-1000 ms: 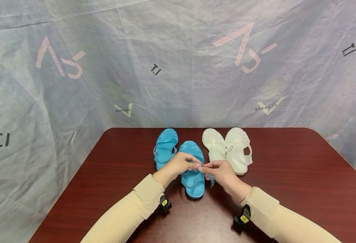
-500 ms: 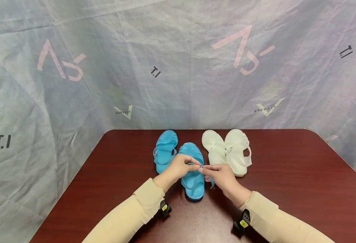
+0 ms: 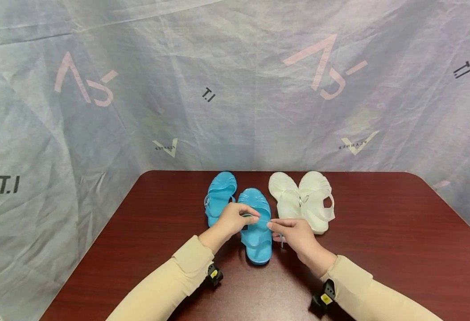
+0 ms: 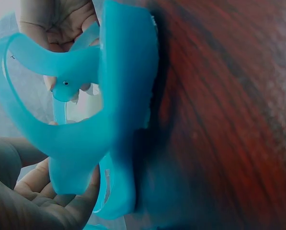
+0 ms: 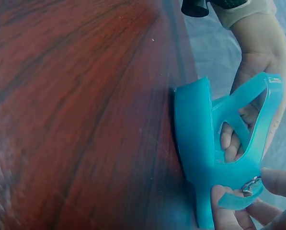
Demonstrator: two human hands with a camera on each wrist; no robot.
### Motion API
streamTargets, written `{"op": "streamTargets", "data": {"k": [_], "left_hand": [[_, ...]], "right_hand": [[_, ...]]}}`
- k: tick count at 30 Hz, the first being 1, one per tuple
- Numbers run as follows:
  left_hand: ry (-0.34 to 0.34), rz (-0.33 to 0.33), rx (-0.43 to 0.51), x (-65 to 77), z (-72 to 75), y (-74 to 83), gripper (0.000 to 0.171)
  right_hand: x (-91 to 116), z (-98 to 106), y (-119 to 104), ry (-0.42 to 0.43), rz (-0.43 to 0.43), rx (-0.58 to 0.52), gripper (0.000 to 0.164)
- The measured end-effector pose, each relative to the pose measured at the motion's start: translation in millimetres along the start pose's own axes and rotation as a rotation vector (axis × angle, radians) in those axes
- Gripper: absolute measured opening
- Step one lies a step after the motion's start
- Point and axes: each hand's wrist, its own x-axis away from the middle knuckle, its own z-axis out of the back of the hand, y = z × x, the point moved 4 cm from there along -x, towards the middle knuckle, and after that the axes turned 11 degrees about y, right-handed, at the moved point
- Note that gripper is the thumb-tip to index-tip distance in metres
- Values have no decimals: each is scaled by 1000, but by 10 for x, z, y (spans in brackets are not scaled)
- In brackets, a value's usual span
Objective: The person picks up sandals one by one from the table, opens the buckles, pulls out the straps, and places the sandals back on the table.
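A blue sandal rests on the table, toe pointing away from me. My right hand holds its strap at the right side; in the right wrist view the thumb is at the metal buckle with fingers under the loose strap end. My left hand hovers over the sandal's left side, thumb and index finger loosely bent and apart from the right hand. In the left wrist view, the side of the sandal partly hides the left fingers, and I see nothing held in them.
Another blue sandal stands behind my left hand. Two white sandals lie side by side beyond my right hand. The dark red table ends at a grey printed cloth hung behind it.
My left fingertips have come away from the strap and moved left, opening a gap between the hands. My right hand stays at the strap. The sandals keep their places.
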Motion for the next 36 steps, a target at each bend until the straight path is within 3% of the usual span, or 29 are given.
{"op": "streamTargets", "data": {"k": [18, 24, 28, 36], "left_hand": [[-34, -34, -54, -8, 0, 6, 10], [-105, -65, -40, -2, -65, 44, 15], [-143, -45, 9, 14, -116, 56, 18], [-101, -55, 13, 15, -138, 72, 12]], "right_hand": [[-1, -2, -5, 7, 7, 30, 30], [-5, -18, -2, 3, 25, 62, 30], [0, -25, 1, -3, 31, 62, 30], [18, -39, 4, 5, 36, 55, 29]]}}
